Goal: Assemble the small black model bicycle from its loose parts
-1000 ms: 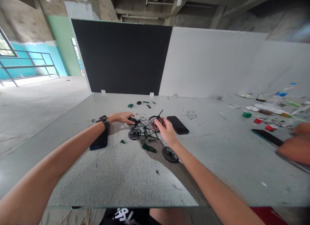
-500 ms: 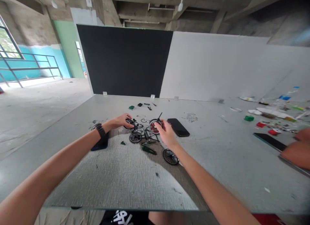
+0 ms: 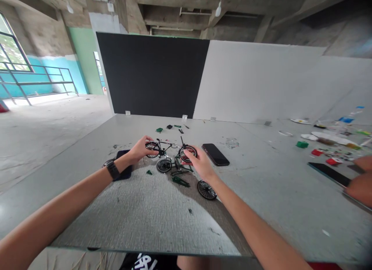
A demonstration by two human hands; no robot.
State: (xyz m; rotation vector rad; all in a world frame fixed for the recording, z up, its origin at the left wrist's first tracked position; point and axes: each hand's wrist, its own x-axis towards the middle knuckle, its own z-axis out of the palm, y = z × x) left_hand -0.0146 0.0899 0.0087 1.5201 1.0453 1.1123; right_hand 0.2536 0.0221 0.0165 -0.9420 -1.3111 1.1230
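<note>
My left hand (image 3: 140, 150) grips the rear end of a black miniature bicycle frame (image 3: 166, 145), by its spoked back wheel. In my right hand (image 3: 202, 164), thumb and fingers close on a small front wheel with its fork (image 3: 188, 153), the fork's stem pointing up. The two pieces are near each other; whether they touch is unclear. Beneath them, another spoked wheel (image 3: 164, 165) lies among dark green frame pieces (image 3: 180, 181). A separate loose wheel (image 3: 207, 190) rests beside my right wrist.
A black phone (image 3: 215, 154) lies right of my right hand, and a dark flat object (image 3: 124, 173) is under my left wrist. Small green and black parts (image 3: 159, 129) sit farther back. At right, another person's hand (image 3: 362, 184) is near a second phone (image 3: 328, 174).
My left hand has shifted left and turned, bringing the bicycle frame upright and side-on. The front wheel in my right hand has tilted, its stem now more upright.
</note>
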